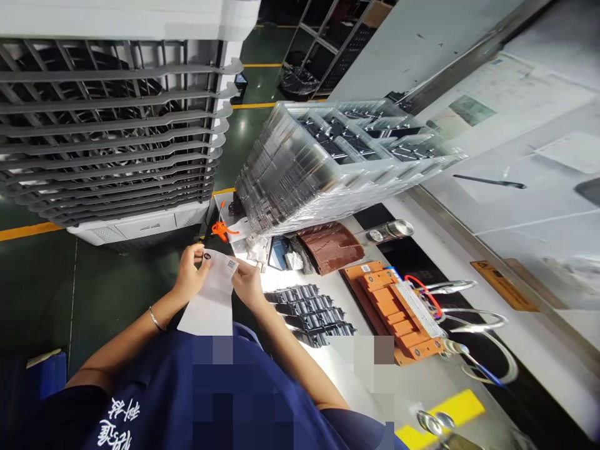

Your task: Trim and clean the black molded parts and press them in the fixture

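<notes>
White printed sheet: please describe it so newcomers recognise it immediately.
Find the large slatted air cooler. Below its right corner, the left hand and right hand hold the white printed sheet, set apart by a round black mark and square code.

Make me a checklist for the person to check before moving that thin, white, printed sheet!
1. Left hand gripping the thin, white, printed sheet: ok, near its top left corner.
2. Right hand gripping it: ok, at the upper right edge.
3. Small, square, black-and-white code uncovered: ok.
4. Sheet a single layer, not a bag: cannot tell.
5. Rows of dark, shiny, cylindrical parts free of both hands: ok.
6. Blocky orange fixture free of both hands: ok.
</notes>
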Tool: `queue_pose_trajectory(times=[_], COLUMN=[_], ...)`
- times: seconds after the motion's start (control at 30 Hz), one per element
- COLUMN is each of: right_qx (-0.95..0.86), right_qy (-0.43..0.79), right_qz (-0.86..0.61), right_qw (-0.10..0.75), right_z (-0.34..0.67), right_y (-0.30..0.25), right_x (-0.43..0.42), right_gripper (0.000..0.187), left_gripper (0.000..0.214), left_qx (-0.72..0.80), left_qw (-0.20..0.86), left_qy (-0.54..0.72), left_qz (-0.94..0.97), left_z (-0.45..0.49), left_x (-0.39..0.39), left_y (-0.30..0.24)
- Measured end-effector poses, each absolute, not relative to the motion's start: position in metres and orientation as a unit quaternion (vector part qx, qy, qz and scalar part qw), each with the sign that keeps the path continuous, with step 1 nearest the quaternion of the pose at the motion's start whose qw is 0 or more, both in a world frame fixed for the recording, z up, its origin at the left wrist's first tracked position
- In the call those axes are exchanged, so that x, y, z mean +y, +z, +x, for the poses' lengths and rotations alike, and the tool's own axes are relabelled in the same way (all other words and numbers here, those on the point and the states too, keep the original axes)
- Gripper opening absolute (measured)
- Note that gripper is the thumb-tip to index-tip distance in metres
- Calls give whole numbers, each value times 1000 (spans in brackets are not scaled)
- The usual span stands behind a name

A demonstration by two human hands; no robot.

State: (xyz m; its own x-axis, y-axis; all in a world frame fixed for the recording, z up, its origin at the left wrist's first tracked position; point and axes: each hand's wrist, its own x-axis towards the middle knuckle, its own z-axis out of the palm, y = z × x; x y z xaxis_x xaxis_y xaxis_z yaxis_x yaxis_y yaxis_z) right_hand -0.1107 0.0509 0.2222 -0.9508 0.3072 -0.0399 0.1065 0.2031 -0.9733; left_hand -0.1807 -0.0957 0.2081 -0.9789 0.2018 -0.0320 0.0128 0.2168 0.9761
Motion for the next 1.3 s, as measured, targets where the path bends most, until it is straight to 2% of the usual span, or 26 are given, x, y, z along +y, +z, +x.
queue_pose_trajectory(times=[0.07, 0.1, 0.2, 0.3, 0.4, 0.53, 0.6, 0.67, 0.77, 0.83, 0.93, 1.0, 1.13, 1.3], right_qx=[-828, -850, -892, -912, -928, -945, -940, -910, -875, -877, -866, -856, -840, -768], right_qy=[522, 476, 379, 320, 276, 269, 321, 406, 479, 480, 483, 487, 510, 619], right_qz=[-138, -132, -119, -116, -100, -62, -5, 69, 63, 27, 25, 22, 32, 14], right_qw=[154, 182, 217, 229, 230, 173, 117, 47, 12, -15, -128, -171, -184, -165], right_z=[-103, -99, -84, -70, -58, -46, -43, -44, -55, -66, -80, -85, -85, -84], right_y=[215, 212, 206, 203, 201, 214, 229, 247, 268, 273, 271, 268, 268, 272], right_x=[60, 64, 77, 85, 90, 100, 110, 122, 135, 137, 135, 132, 130, 125], right_gripper=[30, 34, 41, 42, 41, 37, 34, 41, 52, 44, 33, 31, 29, 32], left_gripper=[37, 37, 37, 41, 35, 31, 34, 36, 36, 32, 26, 24, 24, 30], left_qx=[777, 756, 574, 416, 385, 440, 477, 505, 529, 546, 590, 621, 636, 599], left_qw=[125, 197, 463, 553, 567, 561, 565, 582, 602, 598, 568, 543, 524, 514], left_qy=[616, 623, 675, 721, 725, 701, 673, 634, 571, 535, 473, 424, 358, 441], left_qz=[38, 22, -9, -42, -64, -29, 15, 73, 177, 241, 324, 373, 440, 427], left_z=[-180, -181, -183, -186, -189, -196, -200, -204, -206, -206, -205, -206, -207, -202], left_x=[-86, -82, -67, -52, -37, -28, -29, -32, -36, -36, -36, -37, -40, -48], left_y=[207, 208, 208, 205, 200, 201, 206, 213, 223, 228, 236, 241, 249, 255])
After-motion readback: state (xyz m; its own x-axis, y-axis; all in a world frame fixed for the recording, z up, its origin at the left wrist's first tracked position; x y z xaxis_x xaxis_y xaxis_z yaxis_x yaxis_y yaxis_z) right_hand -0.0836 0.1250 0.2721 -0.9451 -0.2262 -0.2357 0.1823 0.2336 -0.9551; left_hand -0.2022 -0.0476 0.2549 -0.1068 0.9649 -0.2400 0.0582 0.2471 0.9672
